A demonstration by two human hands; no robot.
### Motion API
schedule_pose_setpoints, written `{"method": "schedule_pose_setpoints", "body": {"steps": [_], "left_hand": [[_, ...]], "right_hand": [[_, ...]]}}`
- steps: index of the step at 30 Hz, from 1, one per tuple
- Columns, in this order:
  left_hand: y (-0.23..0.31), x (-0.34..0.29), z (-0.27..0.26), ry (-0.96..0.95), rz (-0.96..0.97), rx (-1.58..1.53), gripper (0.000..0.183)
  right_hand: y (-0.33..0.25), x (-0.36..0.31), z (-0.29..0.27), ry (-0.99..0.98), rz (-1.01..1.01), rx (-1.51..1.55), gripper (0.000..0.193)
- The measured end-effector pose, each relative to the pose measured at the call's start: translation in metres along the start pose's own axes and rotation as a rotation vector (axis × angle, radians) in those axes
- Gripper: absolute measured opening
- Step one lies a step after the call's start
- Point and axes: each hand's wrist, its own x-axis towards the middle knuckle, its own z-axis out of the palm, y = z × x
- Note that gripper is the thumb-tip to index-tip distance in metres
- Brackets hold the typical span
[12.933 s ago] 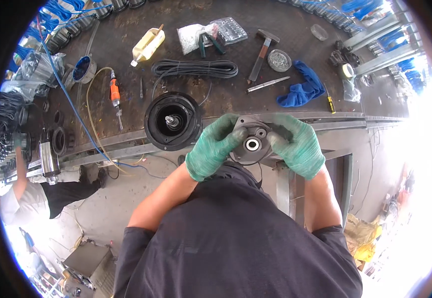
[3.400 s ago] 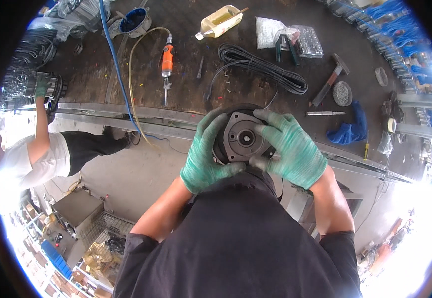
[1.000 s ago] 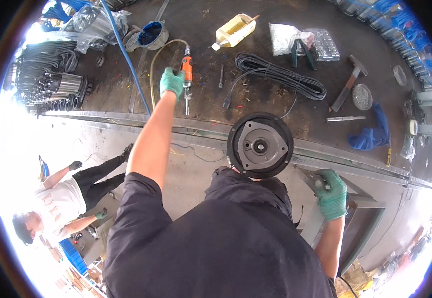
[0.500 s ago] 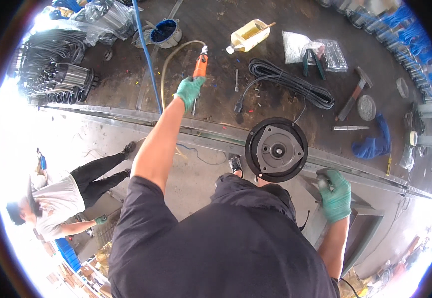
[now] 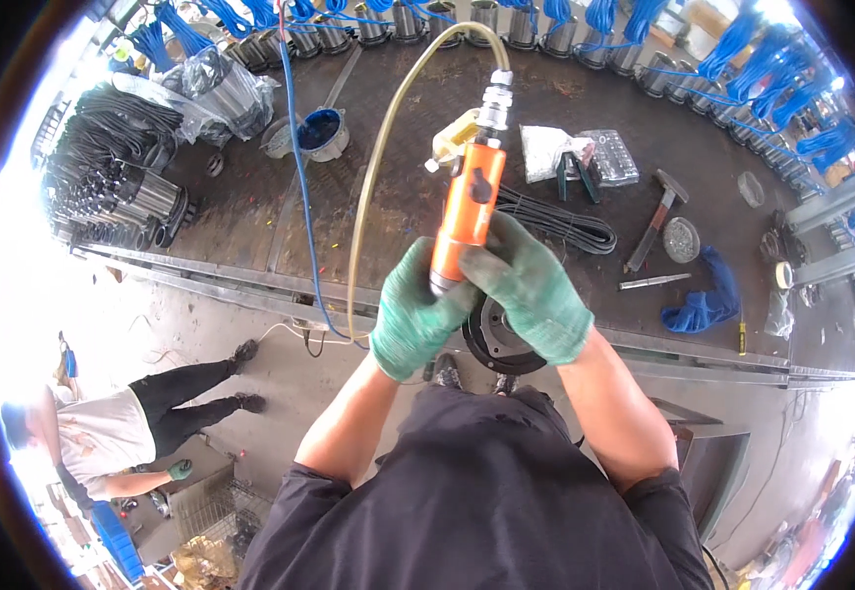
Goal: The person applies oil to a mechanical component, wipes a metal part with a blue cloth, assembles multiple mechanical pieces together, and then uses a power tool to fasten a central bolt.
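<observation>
An orange air screwdriver (image 5: 470, 202) stands upright in front of me, its metal fitting and hose at the top. Both hands wear green gloves. My left hand (image 5: 415, 313) is closed around the tool's lower end, and my right hand (image 5: 533, 290) grips it from the other side with fingers on its body. The tool's tip is hidden by the gloves. Just below the hands, at the bench edge, a round black part with a grey plate (image 5: 506, 344) is partly covered by them.
A clear yellowish hose (image 5: 373, 167) loops left of the tool. On the bench (image 5: 240, 211) lie a coiled black cable (image 5: 565, 224), a hammer (image 5: 655, 218), a blue cloth (image 5: 705, 295) and a bucket (image 5: 324, 136). Steel cylinders with blue cables line the back. A person (image 5: 113, 423) stands at left.
The air screwdriver has come up from the bench toward me in my left hand. My right hand has moved from right of the round part onto the tool. The view has shifted.
</observation>
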Motion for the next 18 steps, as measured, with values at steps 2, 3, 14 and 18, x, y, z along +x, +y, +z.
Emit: {"method": "schedule_pose_setpoints", "body": {"steps": [2,3,14,18], "left_hand": [[0.001,-0.005,0.020,0.099,0.110,-0.003,0.054],[-0.003,-0.003,0.023,0.143,0.181,0.126,0.057],[0.010,-0.005,0.040,0.244,0.171,0.416,0.040],[0.007,-0.006,0.036,0.231,0.193,0.480,0.042]], "right_hand": [[-0.003,0.006,0.005,-0.050,0.013,-0.001,0.045],[-0.001,0.008,0.007,-0.015,0.041,0.013,0.041],[-0.010,0.020,0.002,0.213,-0.243,0.054,0.044],[-0.002,0.021,0.001,0.283,-0.206,0.171,0.045]]}}
